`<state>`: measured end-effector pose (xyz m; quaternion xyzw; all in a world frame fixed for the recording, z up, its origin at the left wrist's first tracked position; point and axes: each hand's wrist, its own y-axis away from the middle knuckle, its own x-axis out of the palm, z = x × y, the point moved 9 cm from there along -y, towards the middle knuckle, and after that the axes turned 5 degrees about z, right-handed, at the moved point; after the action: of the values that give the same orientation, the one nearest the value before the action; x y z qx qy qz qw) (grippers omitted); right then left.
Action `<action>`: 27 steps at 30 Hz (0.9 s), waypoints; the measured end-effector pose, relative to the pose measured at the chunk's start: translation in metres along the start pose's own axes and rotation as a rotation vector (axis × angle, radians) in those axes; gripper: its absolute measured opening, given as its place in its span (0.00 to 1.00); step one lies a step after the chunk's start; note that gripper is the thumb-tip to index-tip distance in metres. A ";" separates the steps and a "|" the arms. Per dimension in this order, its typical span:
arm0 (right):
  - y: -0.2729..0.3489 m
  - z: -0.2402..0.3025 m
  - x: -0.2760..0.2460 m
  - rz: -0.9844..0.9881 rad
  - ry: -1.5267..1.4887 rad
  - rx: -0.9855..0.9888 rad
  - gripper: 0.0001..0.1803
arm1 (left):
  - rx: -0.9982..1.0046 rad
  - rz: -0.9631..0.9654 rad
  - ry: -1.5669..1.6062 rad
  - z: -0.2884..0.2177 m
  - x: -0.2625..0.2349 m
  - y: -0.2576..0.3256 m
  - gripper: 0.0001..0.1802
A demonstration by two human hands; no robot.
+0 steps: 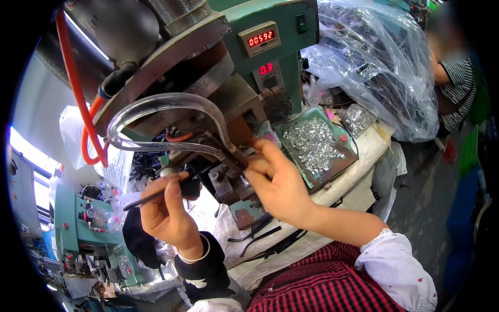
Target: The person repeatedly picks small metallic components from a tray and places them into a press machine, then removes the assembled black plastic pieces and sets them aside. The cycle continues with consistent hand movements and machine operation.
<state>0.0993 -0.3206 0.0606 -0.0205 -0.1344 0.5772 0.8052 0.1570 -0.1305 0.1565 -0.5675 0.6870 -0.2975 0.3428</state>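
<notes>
My left hand pinches a thin black strip that runs level toward the press's lower die. My right hand reaches into the gap under the green riveting press, its fingertips on a small part at the die block; what the fingers grip is hidden. A bent clear tube loops just above both hands. A green tray full of small shiny metal pieces lies right of my right hand.
Orange hoses hang at the left of the press. Clear plastic bags of dark parts pile up behind the tray. Several black strips lie on the white-covered bench. Another green machine stands lower left. A person in a striped top sits far right.
</notes>
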 end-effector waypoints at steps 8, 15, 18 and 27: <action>-0.008 0.005 -0.003 0.064 -0.046 0.034 0.32 | 0.111 0.010 -0.154 -0.021 0.001 0.011 0.07; -0.003 0.012 -0.015 0.267 0.204 -0.088 0.31 | 0.122 0.093 0.064 -0.020 0.011 0.025 0.04; 0.005 0.022 -0.061 -0.082 1.022 -0.455 0.22 | 0.275 0.332 -0.203 -0.037 0.042 0.052 0.07; 0.014 -0.011 -0.150 -0.450 1.204 -0.442 0.07 | 0.543 0.557 -0.481 -0.038 0.094 0.061 0.08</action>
<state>0.0446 -0.4549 0.0188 -0.4738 0.2217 0.2427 0.8170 0.0797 -0.2115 0.1174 -0.3037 0.6113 -0.2232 0.6959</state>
